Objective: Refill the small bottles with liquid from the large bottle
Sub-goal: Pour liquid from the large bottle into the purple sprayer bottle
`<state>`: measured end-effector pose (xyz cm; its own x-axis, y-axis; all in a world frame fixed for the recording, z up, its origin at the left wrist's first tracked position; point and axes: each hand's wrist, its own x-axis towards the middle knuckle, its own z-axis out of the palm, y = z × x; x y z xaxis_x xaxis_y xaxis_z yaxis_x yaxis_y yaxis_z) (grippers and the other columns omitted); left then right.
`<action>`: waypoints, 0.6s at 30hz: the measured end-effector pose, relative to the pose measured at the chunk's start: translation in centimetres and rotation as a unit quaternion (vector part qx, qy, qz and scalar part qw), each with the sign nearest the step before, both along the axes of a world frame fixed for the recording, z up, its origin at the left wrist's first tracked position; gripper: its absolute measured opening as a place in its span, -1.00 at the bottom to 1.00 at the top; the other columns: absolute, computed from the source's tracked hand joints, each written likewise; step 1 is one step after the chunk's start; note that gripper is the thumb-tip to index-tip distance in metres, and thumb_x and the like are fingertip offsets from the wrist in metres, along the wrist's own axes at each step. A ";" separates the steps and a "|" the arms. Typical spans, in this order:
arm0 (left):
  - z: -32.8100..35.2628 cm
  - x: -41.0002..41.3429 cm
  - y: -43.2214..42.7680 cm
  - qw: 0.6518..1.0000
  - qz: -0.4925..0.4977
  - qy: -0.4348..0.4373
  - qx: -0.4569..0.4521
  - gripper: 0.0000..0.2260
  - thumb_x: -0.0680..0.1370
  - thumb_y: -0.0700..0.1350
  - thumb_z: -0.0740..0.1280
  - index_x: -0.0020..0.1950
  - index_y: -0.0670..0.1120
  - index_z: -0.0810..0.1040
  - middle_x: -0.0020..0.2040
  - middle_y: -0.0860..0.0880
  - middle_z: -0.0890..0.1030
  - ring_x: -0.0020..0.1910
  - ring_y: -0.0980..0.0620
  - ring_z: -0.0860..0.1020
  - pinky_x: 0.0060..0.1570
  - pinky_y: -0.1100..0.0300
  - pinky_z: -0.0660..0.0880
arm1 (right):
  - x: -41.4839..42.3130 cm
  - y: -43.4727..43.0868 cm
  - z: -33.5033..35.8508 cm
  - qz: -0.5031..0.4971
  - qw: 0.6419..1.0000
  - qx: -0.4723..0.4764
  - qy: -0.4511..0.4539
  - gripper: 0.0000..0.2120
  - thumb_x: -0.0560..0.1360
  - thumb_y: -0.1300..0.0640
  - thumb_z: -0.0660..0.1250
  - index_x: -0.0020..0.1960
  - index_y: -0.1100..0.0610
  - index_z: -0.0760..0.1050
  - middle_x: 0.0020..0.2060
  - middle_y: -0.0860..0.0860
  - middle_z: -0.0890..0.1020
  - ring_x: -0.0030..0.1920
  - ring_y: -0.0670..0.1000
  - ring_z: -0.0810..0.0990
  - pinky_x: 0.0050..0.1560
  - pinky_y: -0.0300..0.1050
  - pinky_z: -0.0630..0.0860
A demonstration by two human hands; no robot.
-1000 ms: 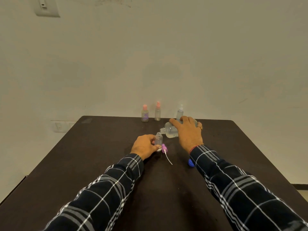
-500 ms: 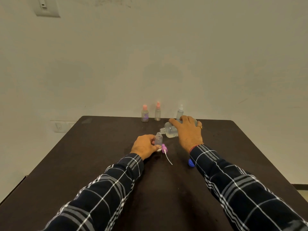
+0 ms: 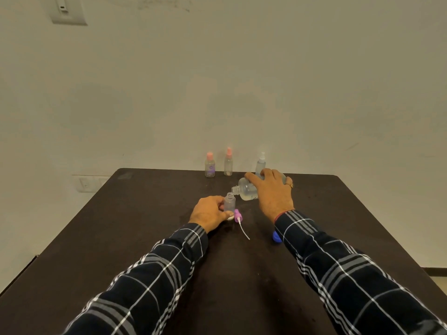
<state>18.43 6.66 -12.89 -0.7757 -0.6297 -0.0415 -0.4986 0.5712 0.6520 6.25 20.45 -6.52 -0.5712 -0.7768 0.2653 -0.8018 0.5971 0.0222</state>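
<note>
Clear plastic bottles (image 3: 246, 191), matt dark table (image 3: 145, 238)

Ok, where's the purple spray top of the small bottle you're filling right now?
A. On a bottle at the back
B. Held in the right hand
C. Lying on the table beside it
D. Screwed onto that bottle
C: the purple spray top lies on the table beside the open small bottle in the left hand.

Large bottle (image 3: 246, 191): tilt and height match the earlier views; no visible shift.
Right hand (image 3: 272, 191): grip unchanged as far as can be seen.
Left hand (image 3: 210, 212): no visible movement; the small open bottle (image 3: 229, 202) stands as before at its fingers (image 3: 221, 206).
Liquid level: change cannot be told.
</note>
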 end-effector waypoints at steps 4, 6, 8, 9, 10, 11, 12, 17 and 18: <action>-0.1 0.1 -0.1 1.000 0.000 0.003 -0.002 -0.62 0.52 0.03 0.49 0.31 -0.01 0.57 0.10 0.00 0.65 0.07 0.02 0.60 0.22 -0.01 0.55 | 0.1 -0.1 -0.1 0.000 1.000 -0.005 0.003 -0.36 0.52 0.13 0.39 0.49 -0.20 0.21 0.39 0.10 0.32 0.44 0.18 0.24 0.42 0.38 0.20; -0.1 0.0 -0.1 1.000 -0.001 0.001 -0.001 -0.59 0.52 0.03 0.48 0.34 -0.01 0.56 0.13 0.00 0.65 0.09 0.01 0.60 0.23 -0.01 0.55 | 0.1 -0.1 -0.1 0.000 1.000 -0.006 0.002 -0.36 0.52 0.13 0.40 0.48 -0.20 0.22 0.38 0.10 0.32 0.44 0.18 0.24 0.42 0.37 0.19; -0.1 0.0 -0.1 1.000 -0.002 -0.001 0.002 -0.58 0.52 0.04 0.48 0.36 -0.01 0.55 0.16 -0.01 0.65 0.12 0.01 0.60 0.25 -0.01 0.54 | 0.0 0.0 -0.1 -0.001 1.000 -0.007 0.002 -0.37 0.52 0.13 0.40 0.48 -0.20 0.22 0.38 0.10 0.33 0.44 0.18 0.25 0.42 0.37 0.19; -0.1 0.0 -0.1 1.000 -0.001 -0.001 0.004 -0.58 0.52 0.04 0.48 0.35 -0.01 0.55 0.15 -0.01 0.65 0.11 0.01 0.60 0.25 0.00 0.54 | 0.0 -0.1 -0.1 -0.001 1.000 -0.008 0.001 -0.37 0.52 0.12 0.40 0.48 -0.20 0.23 0.38 0.10 0.33 0.44 0.18 0.25 0.42 0.37 0.19; -0.1 0.0 -0.2 1.000 -0.002 0.001 0.003 -0.59 0.52 0.04 0.48 0.34 -0.01 0.56 0.13 0.00 0.65 0.10 0.02 0.60 0.24 0.01 0.54 | 0.0 -0.1 -0.1 0.000 1.000 -0.008 0.001 -0.37 0.52 0.12 0.40 0.47 -0.20 0.23 0.37 0.10 0.33 0.43 0.18 0.25 0.42 0.38 0.20; -0.1 0.0 -0.2 1.000 -0.002 0.003 0.001 -0.61 0.52 0.04 0.48 0.32 -0.01 0.57 0.11 0.01 0.65 0.08 0.03 0.60 0.22 0.02 0.55 | 0.0 -0.1 -0.1 0.000 1.000 -0.008 0.001 -0.37 0.52 0.12 0.40 0.47 -0.21 0.22 0.37 0.10 0.33 0.43 0.18 0.25 0.42 0.38 0.20; -0.1 0.0 -0.2 1.000 -0.002 0.004 -0.001 -0.61 0.52 0.04 0.48 0.31 -0.01 0.57 0.10 0.01 0.65 0.07 0.04 0.60 0.21 0.03 0.55 | 0.0 -0.1 -0.1 -0.001 1.000 -0.007 -0.001 -0.37 0.52 0.12 0.40 0.48 -0.21 0.22 0.38 0.10 0.33 0.44 0.18 0.25 0.42 0.38 0.20; -0.1 -0.1 -0.3 1.000 -0.002 -0.005 -0.002 -0.61 0.52 0.04 0.48 0.32 -0.01 0.56 0.13 0.00 0.65 0.10 0.02 0.59 0.24 0.01 0.53 | -0.1 -0.1 -0.4 -0.009 1.000 -0.004 -0.028 -0.34 0.52 0.14 0.39 0.50 -0.21 0.19 0.40 0.10 0.30 0.45 0.19 0.23 0.43 0.38 0.18; -0.2 -0.1 -0.3 1.000 -0.002 -0.004 -0.001 -0.61 0.52 0.04 0.48 0.32 -0.01 0.56 0.12 0.00 0.65 0.09 0.02 0.59 0.24 0.00 0.53 | -0.1 -0.1 -0.4 -0.009 0.999 -0.004 -0.031 -0.33 0.52 0.14 0.39 0.51 -0.20 0.19 0.40 0.10 0.30 0.45 0.19 0.23 0.43 0.38 0.18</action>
